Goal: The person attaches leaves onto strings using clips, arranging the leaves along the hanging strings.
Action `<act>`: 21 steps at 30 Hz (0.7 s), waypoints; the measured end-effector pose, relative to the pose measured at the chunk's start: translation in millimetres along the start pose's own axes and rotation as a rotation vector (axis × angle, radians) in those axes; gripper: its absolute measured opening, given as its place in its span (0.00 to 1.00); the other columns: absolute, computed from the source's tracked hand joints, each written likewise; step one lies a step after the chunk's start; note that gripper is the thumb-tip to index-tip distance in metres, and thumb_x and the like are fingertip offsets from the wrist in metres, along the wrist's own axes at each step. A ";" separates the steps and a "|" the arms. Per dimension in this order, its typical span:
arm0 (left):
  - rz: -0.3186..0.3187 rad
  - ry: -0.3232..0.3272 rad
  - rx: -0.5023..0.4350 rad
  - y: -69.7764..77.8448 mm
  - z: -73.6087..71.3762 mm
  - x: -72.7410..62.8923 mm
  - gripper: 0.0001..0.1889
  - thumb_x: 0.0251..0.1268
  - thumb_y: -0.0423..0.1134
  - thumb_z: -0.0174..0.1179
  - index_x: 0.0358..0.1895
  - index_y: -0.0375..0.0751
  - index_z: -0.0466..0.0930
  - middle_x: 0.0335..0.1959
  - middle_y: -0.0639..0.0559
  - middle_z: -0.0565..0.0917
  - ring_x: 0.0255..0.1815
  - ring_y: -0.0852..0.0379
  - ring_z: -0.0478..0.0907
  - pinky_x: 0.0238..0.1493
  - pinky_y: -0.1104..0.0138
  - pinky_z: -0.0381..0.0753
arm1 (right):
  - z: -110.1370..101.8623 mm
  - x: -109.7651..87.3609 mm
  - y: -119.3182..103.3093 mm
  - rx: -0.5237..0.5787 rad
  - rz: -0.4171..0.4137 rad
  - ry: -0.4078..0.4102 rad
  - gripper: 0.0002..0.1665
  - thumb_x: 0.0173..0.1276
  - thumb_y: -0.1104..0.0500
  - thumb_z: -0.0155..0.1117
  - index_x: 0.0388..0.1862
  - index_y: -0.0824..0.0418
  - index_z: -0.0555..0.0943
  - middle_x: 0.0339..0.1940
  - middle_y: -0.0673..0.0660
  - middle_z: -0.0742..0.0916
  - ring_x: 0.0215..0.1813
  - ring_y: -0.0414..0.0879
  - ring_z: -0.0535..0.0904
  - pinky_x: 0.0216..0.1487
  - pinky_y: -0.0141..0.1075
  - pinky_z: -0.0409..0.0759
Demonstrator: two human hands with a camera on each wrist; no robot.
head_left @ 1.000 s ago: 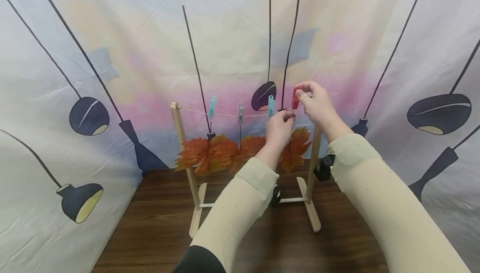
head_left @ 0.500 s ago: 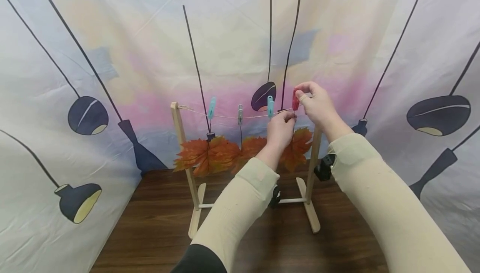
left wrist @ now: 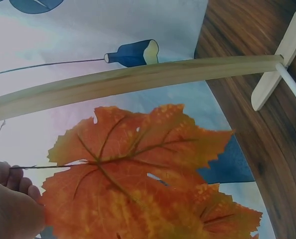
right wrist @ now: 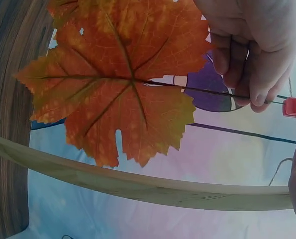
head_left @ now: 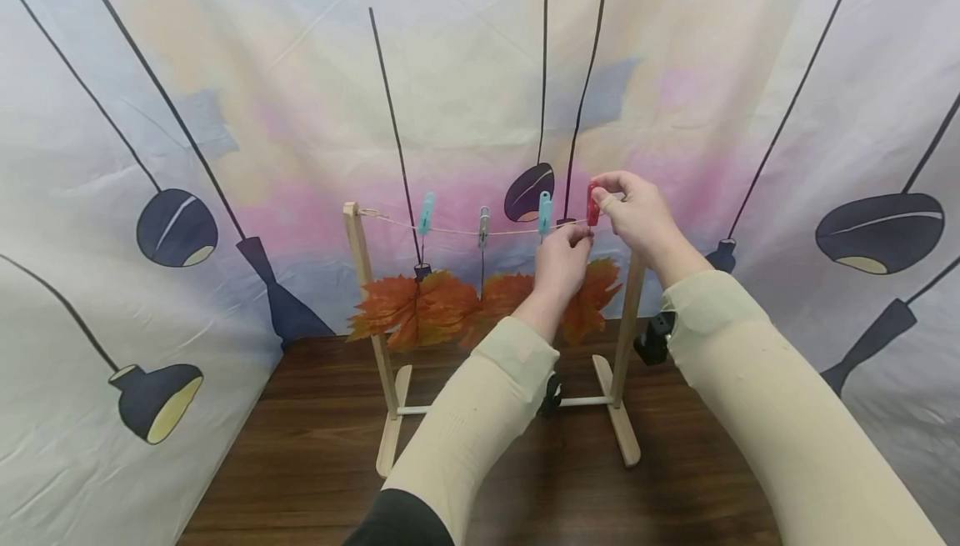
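My left hand (head_left: 561, 262) pinches the thin dark stem (right wrist: 203, 91) of an orange artificial maple leaf (left wrist: 128, 169), near the stem's top end. The leaf hangs below those fingers. My right hand (head_left: 641, 217) holds a red clothespin (head_left: 593, 202) between thumb and fingers, just above my left fingertips at the string (head_left: 457, 232). In the right wrist view, the stem's end reaches the clothespin's tip; whether it is clamped I cannot tell. Two light blue clothespins (head_left: 427, 212) and a grey-green clothespin (head_left: 483, 227) stand on the string to the left, with more orange leaves (head_left: 405, 308) beneath.
The string runs between two wooden posts (head_left: 363, 271) of a stand with flat feet (head_left: 617, 413) and a white crossbar (head_left: 587, 401). It stands on a dark wood table (head_left: 315, 446). A cloth printed with lamps (head_left: 450, 71) hangs behind.
My right hand has lowered slightly with the red clothespin, closer to my left fingertips. The left hand keeps its pinch on the stem almost in place.
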State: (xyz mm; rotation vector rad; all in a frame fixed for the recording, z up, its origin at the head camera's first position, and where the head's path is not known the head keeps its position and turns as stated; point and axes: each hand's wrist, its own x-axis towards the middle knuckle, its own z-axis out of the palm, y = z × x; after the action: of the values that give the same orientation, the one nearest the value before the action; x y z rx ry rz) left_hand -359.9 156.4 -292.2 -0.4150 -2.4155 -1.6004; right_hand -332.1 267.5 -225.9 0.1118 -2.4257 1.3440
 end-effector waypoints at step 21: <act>-0.037 -0.037 -0.084 -4.3 -1.4 -7.5 0.12 0.63 0.44 0.60 0.48 0.47 0.84 0.35 0.57 0.85 0.28 0.62 0.77 0.38 0.68 0.78 | -0.2 -2.4 1.5 0.067 0.009 -0.003 0.25 0.72 0.49 0.51 0.63 0.59 0.71 0.44 0.57 0.77 0.20 0.40 0.63 0.23 0.31 0.67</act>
State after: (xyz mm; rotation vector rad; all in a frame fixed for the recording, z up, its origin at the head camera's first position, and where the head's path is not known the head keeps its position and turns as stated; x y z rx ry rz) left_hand -354.4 152.7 -297.9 -0.4208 -2.4025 -1.7291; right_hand -330.2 268.2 -227.8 0.1200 -2.3869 1.4310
